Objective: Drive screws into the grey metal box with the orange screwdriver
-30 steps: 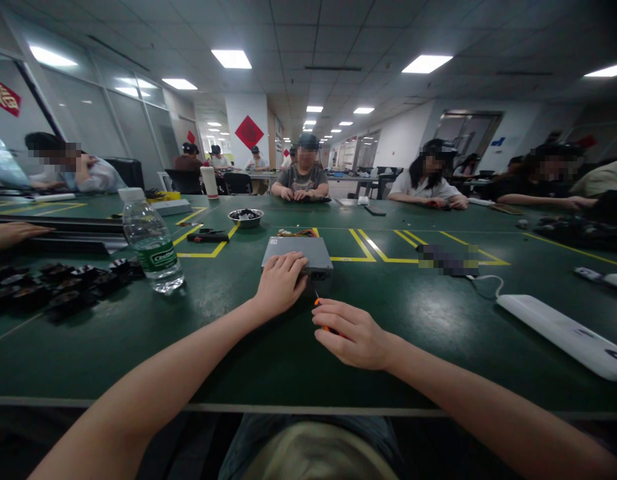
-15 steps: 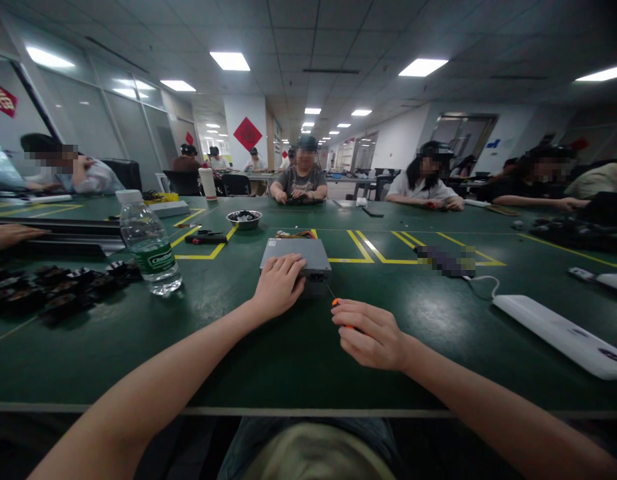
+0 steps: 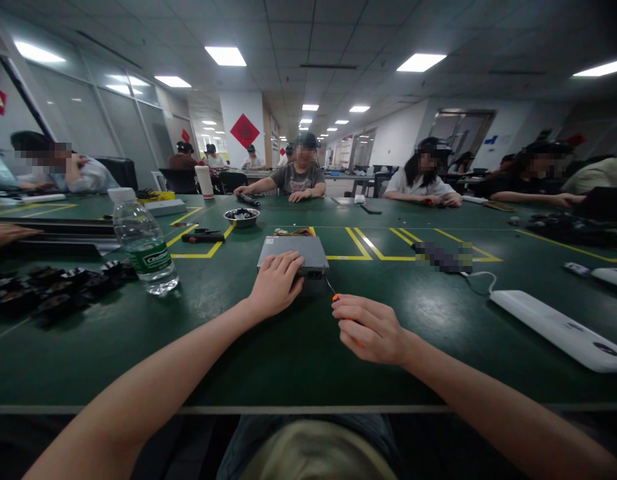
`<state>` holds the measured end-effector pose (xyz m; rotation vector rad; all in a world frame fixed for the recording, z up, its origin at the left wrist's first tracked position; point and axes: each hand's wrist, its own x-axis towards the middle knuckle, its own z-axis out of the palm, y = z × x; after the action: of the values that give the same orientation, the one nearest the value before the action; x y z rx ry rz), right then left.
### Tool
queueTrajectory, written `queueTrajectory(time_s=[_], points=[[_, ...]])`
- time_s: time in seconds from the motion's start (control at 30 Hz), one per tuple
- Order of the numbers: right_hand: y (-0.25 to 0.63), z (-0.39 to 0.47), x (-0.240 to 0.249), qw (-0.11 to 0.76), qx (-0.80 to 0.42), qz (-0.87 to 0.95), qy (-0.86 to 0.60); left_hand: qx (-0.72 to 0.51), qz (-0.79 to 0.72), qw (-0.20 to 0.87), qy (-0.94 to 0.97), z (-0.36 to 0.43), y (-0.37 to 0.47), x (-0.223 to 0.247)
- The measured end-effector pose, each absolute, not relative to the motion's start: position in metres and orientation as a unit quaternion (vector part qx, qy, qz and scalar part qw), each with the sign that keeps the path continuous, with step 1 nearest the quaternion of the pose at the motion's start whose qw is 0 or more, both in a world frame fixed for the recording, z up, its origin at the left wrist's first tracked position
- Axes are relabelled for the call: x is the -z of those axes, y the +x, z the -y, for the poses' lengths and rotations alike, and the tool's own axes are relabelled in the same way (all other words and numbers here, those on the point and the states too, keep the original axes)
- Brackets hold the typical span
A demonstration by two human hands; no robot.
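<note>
A grey metal power supply unit (image 3: 292, 247) lies on the green table in front of me, with coloured wires (image 3: 293, 232) coming out at its far side. My left hand (image 3: 277, 283) grips its near edge, the fingers on the top face and the thumb down over the front. In my right hand (image 3: 371, 330) is a screwdriver (image 3: 335, 298) with an orange and black handle, the fingers closed around it. Its thin shaft points up and left to the front right corner of the unit, beside the socket. Whether the tip touches a screw is too small to tell.
A water bottle (image 3: 144, 247) stands to the left, by several black parts (image 3: 53, 290). Further back are a metal bowl (image 3: 241, 217) of small pieces and a dark tool (image 3: 203, 236). A white power strip (image 3: 558, 328) lies right. Across the table sits a co-worker (image 3: 299, 177).
The view has shifted slightly. My hands keep nearly the same pose at the power supply unit, the screwdriver still at its corner. The co-worker opposite has stretched an arm out towards a dark object.
</note>
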<state>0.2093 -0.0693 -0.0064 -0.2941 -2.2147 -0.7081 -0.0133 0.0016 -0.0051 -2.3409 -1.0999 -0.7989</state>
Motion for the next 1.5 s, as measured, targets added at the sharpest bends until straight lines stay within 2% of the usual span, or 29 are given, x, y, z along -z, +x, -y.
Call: queueTrajectory(time_s=[0.23,0.5,0.73,1.07,1.27,1.5], points=[[0.205,0.07,0.003,0.387,0.286,0.869,-0.119,0.292,0.394,0.213,-0.845,-0.001,-0.013,0.005],[0.202,0.078,-0.003,0.426,0.323,0.83,-0.159,0.29,0.393,0.213,-0.846,-0.002,-0.013,0.005],[0.2,0.077,0.004,0.38,0.318,0.865,-0.074,0.285,0.394,0.218,-0.847,-0.001,-0.013,0.005],[0.195,0.08,-0.001,0.406,0.366,0.829,-0.118,0.281,0.391,0.221,-0.848,-0.002,-0.014,0.005],[0.197,0.077,0.003,0.408,0.33,0.841,-0.131,0.277,0.39,0.226,-0.848,-0.002,-0.013,0.006],[0.197,0.079,-0.001,0.395,0.352,0.839,-0.127,0.28,0.386,0.225,-0.85,-0.001,-0.013,0.005]])
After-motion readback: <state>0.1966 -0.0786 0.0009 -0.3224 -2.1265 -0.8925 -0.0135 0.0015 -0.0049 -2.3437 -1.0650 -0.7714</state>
